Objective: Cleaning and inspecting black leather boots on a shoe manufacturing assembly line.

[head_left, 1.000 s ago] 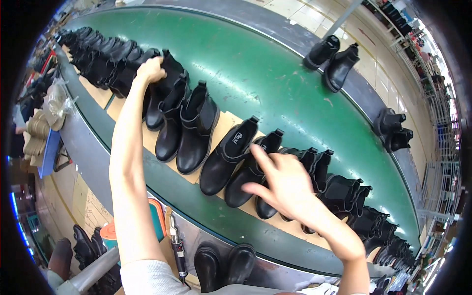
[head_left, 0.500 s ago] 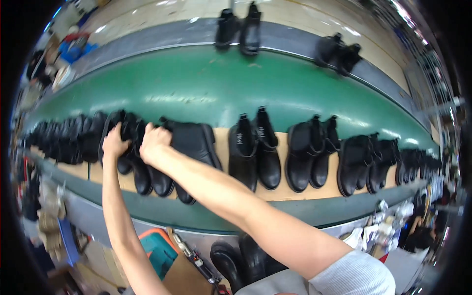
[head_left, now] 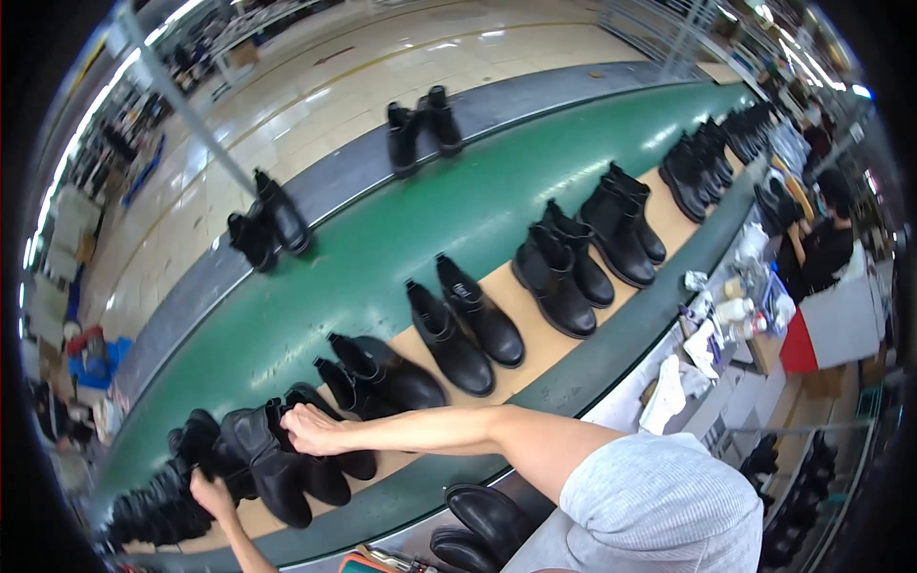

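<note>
Since half a second ago, both hands have shifted left along the conveyor belt (head_left: 315, 286). The right hand (head_left: 310, 430) now closes its fingers on a black boot (head_left: 272, 458); the left hand (head_left: 212, 495) grips the neighbouring boot (head_left: 196, 444) at the row's end.

My arms are bare from the hands up — no gloves, no watch, no rings that I can make out. My right hand (head_left: 313, 430) leads back along a bare forearm to a short sleeve (head_left: 659, 501) of light grey, finely ribbed fabric — loose at the hem. My left hand (head_left: 212, 495) shows only a bare wrist.
</note>
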{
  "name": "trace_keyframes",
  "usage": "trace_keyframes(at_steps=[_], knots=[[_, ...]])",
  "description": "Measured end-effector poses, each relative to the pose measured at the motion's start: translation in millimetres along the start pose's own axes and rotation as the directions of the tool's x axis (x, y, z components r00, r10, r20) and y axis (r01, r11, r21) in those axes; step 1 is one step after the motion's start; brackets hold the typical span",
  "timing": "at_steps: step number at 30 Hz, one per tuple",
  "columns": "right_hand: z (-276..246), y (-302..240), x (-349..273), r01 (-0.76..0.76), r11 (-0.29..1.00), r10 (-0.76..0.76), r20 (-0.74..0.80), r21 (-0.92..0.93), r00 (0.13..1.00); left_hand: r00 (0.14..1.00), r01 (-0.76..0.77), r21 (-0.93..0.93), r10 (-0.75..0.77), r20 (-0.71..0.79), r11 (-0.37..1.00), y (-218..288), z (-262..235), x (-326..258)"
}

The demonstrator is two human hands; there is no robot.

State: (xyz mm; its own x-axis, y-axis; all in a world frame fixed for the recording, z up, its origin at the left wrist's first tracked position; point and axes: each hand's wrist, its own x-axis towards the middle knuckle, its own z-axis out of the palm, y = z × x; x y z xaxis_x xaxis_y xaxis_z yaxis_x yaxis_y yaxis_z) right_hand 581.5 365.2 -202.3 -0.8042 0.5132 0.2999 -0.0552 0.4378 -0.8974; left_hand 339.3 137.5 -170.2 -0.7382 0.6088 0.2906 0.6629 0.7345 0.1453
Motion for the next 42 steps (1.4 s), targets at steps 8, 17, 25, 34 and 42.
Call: trace_keyframes(at_steps=[8,17,25,34,42], knots=[[-276.7,-107.2,-30.2,0.415,0.895,-0.446,-0.278,-0.165,0.851,0.899,-0.100,-0.151,0.025,-0.436,0.984,122.8,-143.3,74.8],[-629.7,-165.2,-224.8,-0.163,0.741,-0.184,-0.430,-0.652,0.884,0.858,-0.182,-0.983,-0.489,-0.160,0.001,275.6,-157.7,47.9],[-842.9,-85.2,-363.2,-0.418,0.441,-0.115,-0.512,-0.794,0.851,0.970,-0.089,-0.993,0.233,-0.069,0.074,709.2,-93.4,-45.2],[-960.7,35.1,-290.6,-0.394,0.691,-0.141,-0.647,-0.606,0.749,0.780,-0.614,-0.343,0.480,-0.401,0.711,998.7,-78.8,6.1],[-994.0,168.6,-171.4,-0.516,0.668,0.146,-0.586,-0.536,0.797,0.756,-0.653,-0.094,0.655,-0.013,0.752,1079.8,57.5,52.1]])
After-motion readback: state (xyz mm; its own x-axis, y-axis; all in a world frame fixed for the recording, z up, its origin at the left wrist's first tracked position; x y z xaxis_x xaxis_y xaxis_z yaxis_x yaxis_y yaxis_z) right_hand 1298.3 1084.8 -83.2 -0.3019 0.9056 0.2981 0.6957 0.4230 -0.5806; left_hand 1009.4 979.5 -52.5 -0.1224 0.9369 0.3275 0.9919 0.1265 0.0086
